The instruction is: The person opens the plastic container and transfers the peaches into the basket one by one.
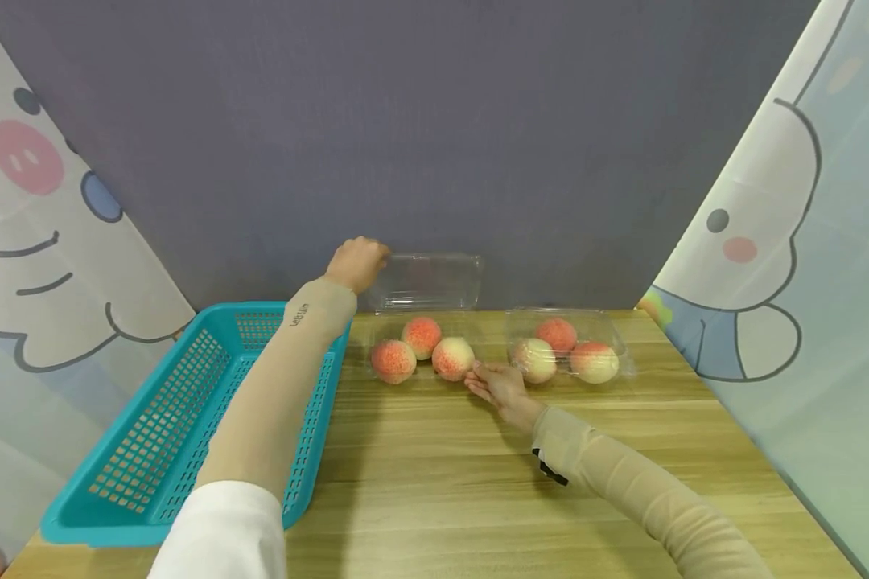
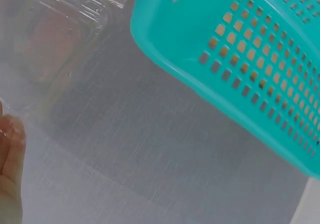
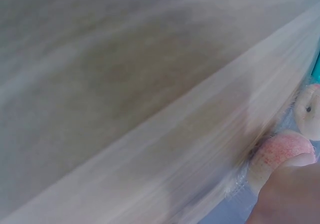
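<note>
My left hand grips the upper left corner of the raised clear lid of a plastic clamshell box. In the left wrist view only the fingertips show, at the left edge. Three red and cream peaches sit in the box base: a left peach, a back peach and a right peach. At the base's front right corner my right hand rests with its fingers mostly straight and its thumb uppermost, close beside the right peach. The right wrist view shows the thumb in front of a peach.
A second clear box, its lid down, holds three peaches to the right. On the left stands a turquoise basket with perforated walls, under my left forearm. A grey panel rises behind the wooden table.
</note>
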A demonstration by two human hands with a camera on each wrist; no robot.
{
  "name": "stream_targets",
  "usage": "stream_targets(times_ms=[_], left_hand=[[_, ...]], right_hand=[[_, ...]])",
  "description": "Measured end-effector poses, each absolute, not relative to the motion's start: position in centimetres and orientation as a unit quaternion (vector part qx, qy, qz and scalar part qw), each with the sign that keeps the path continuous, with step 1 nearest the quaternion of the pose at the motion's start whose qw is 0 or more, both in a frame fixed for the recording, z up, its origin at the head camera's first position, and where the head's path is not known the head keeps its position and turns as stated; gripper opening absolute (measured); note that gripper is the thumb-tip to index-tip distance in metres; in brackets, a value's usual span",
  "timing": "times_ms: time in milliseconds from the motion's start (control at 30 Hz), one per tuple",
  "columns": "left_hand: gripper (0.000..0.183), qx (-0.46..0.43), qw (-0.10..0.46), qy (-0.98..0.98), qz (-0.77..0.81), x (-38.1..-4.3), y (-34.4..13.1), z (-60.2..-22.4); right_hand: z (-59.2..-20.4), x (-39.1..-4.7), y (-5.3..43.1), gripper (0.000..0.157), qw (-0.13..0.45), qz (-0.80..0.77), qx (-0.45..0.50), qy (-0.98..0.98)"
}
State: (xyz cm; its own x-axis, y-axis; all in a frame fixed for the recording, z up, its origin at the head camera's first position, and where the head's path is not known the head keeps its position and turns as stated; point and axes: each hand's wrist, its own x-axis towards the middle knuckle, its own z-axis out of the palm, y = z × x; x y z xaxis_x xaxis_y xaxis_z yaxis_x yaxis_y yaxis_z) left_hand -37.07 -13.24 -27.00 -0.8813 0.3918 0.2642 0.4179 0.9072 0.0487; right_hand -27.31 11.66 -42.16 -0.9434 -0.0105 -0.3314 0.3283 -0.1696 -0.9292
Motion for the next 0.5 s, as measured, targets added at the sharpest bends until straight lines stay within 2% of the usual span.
stream_targets(times_ms=[100, 200, 500], left_hand=[[0.028, -0.183, 0.144, -0.97, -0.068, -37.5, -13.0, -27.2], [0.03, -0.159, 0.137, -0.974, -0.082, -37.9, -12.9, -27.6], [0.054, -0.148, 0.067, -0.984, -0.077, -38.2, -13.0, -27.5]], right_hand=[[-42.2, -27.3, 11.7, 0.032, 0.112, -0.751, 0.127, 0.638], [-42.3, -27.2, 11.7, 0.032, 0.106, -0.75, 0.126, 0.64], [-42.5, -27.5, 11.5, 0.032, 0.098, -0.752, 0.124, 0.639]])
